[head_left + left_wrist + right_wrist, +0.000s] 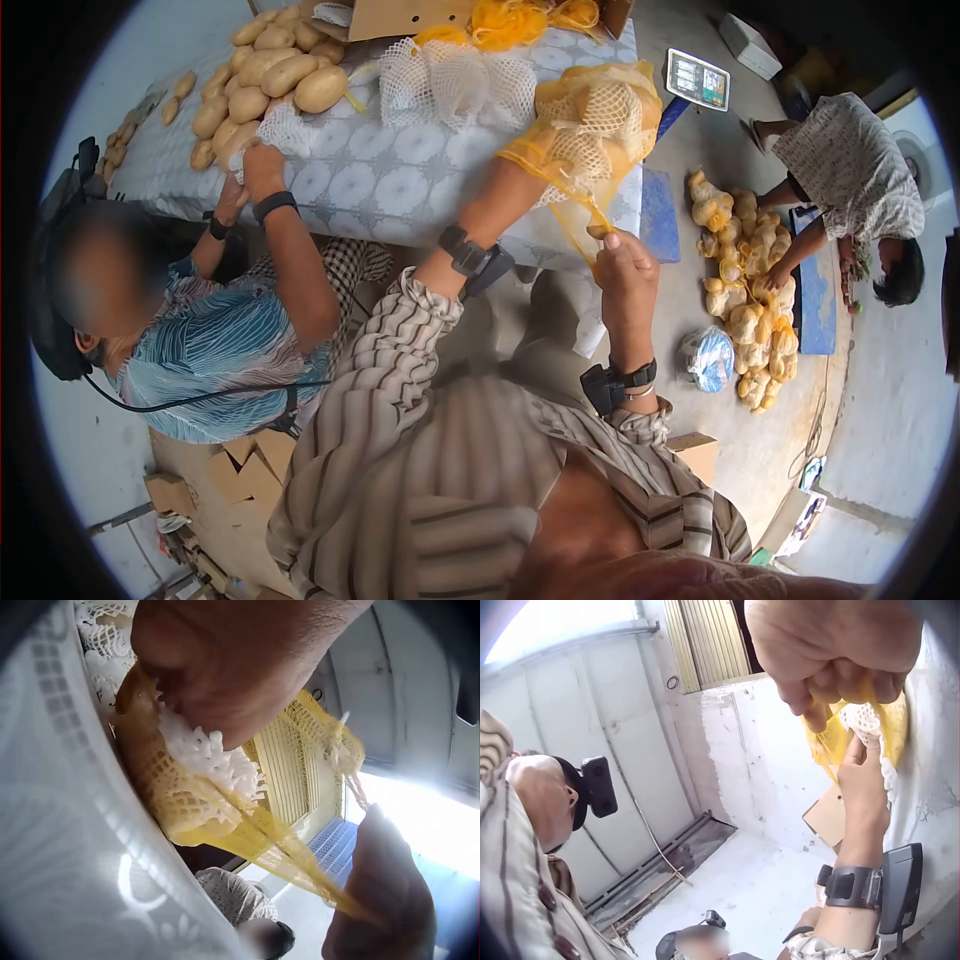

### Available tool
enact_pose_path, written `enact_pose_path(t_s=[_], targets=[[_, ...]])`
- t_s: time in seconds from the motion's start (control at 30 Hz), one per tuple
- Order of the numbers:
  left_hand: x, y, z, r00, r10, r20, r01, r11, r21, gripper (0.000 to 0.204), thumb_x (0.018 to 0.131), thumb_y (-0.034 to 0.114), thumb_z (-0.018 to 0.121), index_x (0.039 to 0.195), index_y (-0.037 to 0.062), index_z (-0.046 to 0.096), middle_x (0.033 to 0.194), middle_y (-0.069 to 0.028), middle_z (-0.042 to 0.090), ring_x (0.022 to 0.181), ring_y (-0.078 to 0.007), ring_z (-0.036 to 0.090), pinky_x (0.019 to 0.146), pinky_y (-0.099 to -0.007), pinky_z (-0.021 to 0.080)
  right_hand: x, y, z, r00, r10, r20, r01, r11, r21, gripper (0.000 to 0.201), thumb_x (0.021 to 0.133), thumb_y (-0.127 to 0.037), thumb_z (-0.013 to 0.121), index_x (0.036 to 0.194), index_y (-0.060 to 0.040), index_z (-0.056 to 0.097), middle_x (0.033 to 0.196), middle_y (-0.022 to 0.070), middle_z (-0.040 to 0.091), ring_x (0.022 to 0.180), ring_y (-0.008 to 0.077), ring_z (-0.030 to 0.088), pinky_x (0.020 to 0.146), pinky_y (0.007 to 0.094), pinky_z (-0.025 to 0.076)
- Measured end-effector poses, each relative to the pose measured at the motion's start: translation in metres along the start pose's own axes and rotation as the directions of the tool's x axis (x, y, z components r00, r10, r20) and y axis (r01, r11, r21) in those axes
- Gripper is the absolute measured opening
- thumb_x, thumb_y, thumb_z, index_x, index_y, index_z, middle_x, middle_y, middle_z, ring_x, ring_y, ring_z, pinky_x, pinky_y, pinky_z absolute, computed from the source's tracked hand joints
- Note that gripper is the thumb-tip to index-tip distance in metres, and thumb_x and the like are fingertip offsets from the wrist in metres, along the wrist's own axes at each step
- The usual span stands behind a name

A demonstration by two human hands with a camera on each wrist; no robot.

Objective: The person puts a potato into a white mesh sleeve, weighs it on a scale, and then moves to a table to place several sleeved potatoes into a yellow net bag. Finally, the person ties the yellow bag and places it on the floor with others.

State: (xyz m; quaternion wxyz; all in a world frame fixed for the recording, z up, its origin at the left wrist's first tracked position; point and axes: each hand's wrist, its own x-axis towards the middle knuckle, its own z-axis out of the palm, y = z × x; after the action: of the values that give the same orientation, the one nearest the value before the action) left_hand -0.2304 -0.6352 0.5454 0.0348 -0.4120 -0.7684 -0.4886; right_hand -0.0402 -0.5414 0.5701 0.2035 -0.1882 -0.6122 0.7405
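A yellow mesh bag at the table's right end holds potatoes in white foam nets. My left hand reaches into its mouth; the fingers are hidden there. In the left wrist view that hand lies against a white foam net inside the bag, and I cannot tell whether it grips it. My right hand pinches the bag's edge between thumb and fingers and draws the mesh taut. In the right wrist view its curled fingers hold the yellow mesh.
White foam nets and a heap of bare potatoes lie on the patterned tablecloth. At left, a person's hands work with a foam net. Filled bags cover the floor at right, where another person bends. A scale display stands behind.
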Motion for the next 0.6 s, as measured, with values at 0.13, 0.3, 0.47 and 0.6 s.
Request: enact_pose_path(t_s=[0.13,0.3,0.47,0.6], targets=[[-0.014,0.000,0.001,0.994,0.075,-0.077,-0.069,0.995,0.078,0.042,0.085,0.013,0.062,0.124,-0.0003,0.052,0.114,-0.0237,0.059,0.104,-0.0396,0.056,0.087,-0.0414,0.047,0.005,0.011,-0.004,1.000,0.020,-0.014,-0.020,0.999,0.031,0.030,0.091,-0.028,0.062,0.097,0.0000,0.070,0.063,-0.0058,0.045,0.055,0.0043,0.036,0.050,0.0207,0.028],[-0.028,0.053,-0.047,0.983,0.182,0.013,-0.183,0.982,0.058,0.037,0.085,0.014,0.064,0.118,-0.0021,0.058,0.104,-0.0233,0.064,0.094,-0.0370,0.062,0.082,-0.0378,0.049,0.010,0.025,-0.012,0.998,0.058,-0.034,-0.058,0.998,0.012,0.030,0.090,-0.028,0.063,0.097,0.0000,0.069,0.065,-0.0053,0.048,0.055,0.0042,0.038,0.051,0.0206,0.029],[-0.022,0.058,-0.086,0.904,-0.058,0.423,0.151,0.970,-0.189,0.028,0.090,0.018,0.063,0.109,-0.0007,0.067,0.103,-0.0127,0.070,0.093,-0.0143,0.064,0.084,-0.0260,0.049,0.019,0.033,-0.006,0.997,0.066,-0.027,-0.066,0.998,0.007,0.028,0.093,-0.027,0.059,0.099,-0.0012,0.068,0.063,-0.0086,0.043,0.054,0.0019,0.035,0.048,0.0202,0.026],[0.011,0.023,-0.099,0.983,-0.114,0.143,0.136,0.978,-0.155,0.031,0.091,0.019,0.062,0.115,0.0002,0.065,0.105,-0.0092,0.069,0.095,-0.0101,0.062,0.083,-0.0245,0.049,0.019,0.037,-0.010,0.995,0.089,-0.040,-0.091,0.994,-0.060,0.029,0.092,-0.030,0.061,0.099,-0.0030,0.070,0.068,-0.0069,0.053,0.057,0.0021,0.041,0.051,0.0182,0.031]])
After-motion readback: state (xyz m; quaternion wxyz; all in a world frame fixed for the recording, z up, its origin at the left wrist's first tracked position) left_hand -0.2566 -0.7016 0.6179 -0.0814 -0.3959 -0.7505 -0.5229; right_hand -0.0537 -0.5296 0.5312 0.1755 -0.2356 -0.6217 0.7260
